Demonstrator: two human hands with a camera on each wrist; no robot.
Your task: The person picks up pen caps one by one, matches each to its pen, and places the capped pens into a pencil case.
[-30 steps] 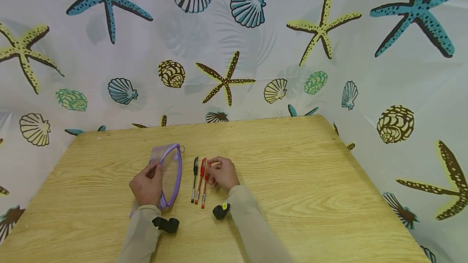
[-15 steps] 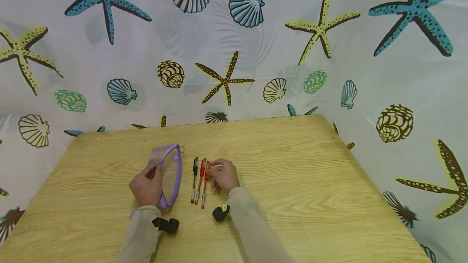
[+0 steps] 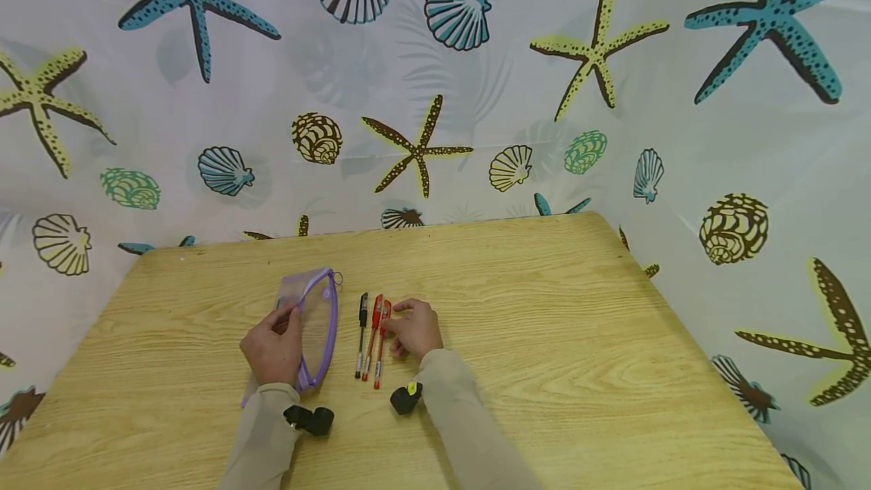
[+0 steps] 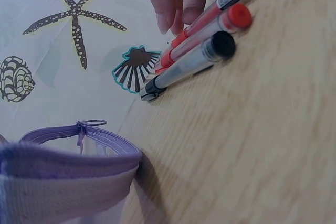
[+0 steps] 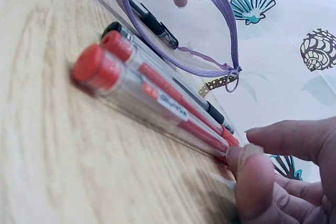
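Observation:
A see-through zip pouch with purple trim (image 3: 333, 327) lies on the table, its mouth spread apart. My left hand (image 3: 274, 346) pinches the pouch's near-left edge. To the right of it, a black pen (image 3: 363, 316) and two red pens lie side by side, caps away from me. The right-hand red pen (image 3: 378, 361) has my right hand (image 3: 416, 329) beside its cap. In the right wrist view, my right thumb (image 5: 249, 179) is at that pen's cap, while the index finger stands apart from it. Another black-gripped pen (image 5: 152, 23) shows inside the pouch.
The wooden table (image 3: 558, 339) extends to the right of the pens. A curtain (image 3: 490, 97) printed with starfish and shells hangs behind the table and along its sides. Each wrist wears a small black camera (image 3: 406, 399).
My right index finger has come away from the right-hand red pen, and the hand has shifted slightly toward me. The left hand keeps its place on the pouch.

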